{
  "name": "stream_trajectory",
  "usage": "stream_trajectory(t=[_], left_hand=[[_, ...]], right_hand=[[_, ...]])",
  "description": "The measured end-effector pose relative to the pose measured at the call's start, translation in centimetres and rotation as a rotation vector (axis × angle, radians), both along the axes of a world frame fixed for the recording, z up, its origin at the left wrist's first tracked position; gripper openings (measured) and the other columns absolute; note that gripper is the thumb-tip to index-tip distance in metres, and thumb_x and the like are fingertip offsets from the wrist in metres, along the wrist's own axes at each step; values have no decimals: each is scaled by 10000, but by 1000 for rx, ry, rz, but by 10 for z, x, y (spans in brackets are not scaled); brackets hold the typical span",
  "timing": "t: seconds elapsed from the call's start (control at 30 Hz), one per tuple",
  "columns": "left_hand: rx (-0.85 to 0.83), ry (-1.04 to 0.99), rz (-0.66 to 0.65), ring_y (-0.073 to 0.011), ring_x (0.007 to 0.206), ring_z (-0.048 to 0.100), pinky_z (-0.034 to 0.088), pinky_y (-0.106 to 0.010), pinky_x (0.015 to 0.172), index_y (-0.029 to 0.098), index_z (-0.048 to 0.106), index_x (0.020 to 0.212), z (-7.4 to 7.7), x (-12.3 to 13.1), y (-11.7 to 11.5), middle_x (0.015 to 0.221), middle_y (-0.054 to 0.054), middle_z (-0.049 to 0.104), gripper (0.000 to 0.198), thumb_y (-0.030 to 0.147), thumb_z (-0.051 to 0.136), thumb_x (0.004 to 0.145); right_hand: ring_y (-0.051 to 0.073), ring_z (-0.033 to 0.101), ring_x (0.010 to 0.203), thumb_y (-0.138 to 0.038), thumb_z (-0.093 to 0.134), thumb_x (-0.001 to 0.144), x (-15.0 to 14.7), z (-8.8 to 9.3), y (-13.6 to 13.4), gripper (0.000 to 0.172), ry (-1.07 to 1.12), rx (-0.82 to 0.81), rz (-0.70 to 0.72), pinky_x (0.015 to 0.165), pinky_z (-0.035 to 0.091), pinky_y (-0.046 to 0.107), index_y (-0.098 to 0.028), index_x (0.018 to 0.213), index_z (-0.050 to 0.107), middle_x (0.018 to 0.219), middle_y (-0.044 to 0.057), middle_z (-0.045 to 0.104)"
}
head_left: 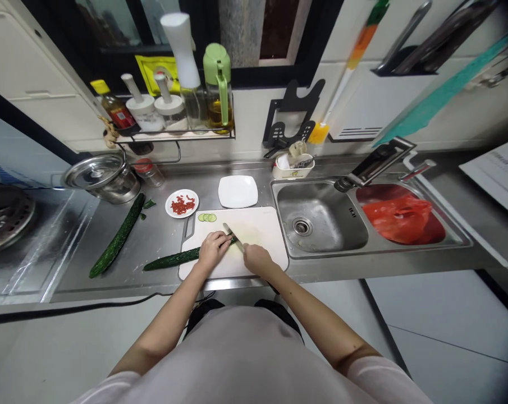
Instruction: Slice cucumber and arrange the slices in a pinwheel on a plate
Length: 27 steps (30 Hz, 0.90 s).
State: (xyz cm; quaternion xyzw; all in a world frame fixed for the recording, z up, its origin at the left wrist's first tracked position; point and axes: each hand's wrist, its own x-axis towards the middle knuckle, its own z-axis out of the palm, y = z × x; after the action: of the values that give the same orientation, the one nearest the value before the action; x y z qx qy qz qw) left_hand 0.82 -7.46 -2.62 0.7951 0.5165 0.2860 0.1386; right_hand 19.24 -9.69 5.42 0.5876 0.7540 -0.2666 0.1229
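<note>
A dark green cucumber (172, 260) lies across the left part of a white cutting board (264, 224), its left end reaching past the board's edge. My left hand (213, 249) is closed over the cucumber near its right end. In my right hand (257, 259) is the handle of a knife (233, 235); the blade points up and left, against the cucumber's right end beside my left fingertips. Several cucumber slices (207, 217) rest overlapping at the board's upper left corner. A square white plate (237, 191) stands just behind the board.
Left of the board lie a second cucumber (118, 235) and a small plate (169, 209) of chopped red pieces. A lidded steel pot (121, 182) stands farther left. On the right is a sink (325, 219) with a red plastic bag (401, 217). Bottles fill a wall rack (152, 134).
</note>
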Motion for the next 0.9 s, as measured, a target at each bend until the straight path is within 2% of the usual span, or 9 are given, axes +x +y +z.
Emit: stream_trajectory(t=[0.27,0.73,0.9], left_hand=[[-19,-11,-11,-176,902,576,477,-319,805,244,714,989,-3,-2,2,953,-42,663,207,312,534,911],[-18,-10,-1,-176,906,576,482,-318,813,240,714,972,0,0,1,978,-46,662,194,298,540,908],[-24,-11,-7,-174,905,576,484,-315,813,243,712,983,-1,-1,2,953,-44,660,198,307,540,908]], right_hand=[[240,635,959,-169,354,917,9,-2,-8,273,-10,-22,2,787,454,328,-126,1091,560,996,162,667],[230,634,959,-154,327,920,-9,-15,11,299,39,31,14,787,457,311,-119,1102,561,987,152,671],[226,638,960,-155,325,925,-6,-16,5,301,25,18,2,798,461,312,-120,1109,560,989,157,671]])
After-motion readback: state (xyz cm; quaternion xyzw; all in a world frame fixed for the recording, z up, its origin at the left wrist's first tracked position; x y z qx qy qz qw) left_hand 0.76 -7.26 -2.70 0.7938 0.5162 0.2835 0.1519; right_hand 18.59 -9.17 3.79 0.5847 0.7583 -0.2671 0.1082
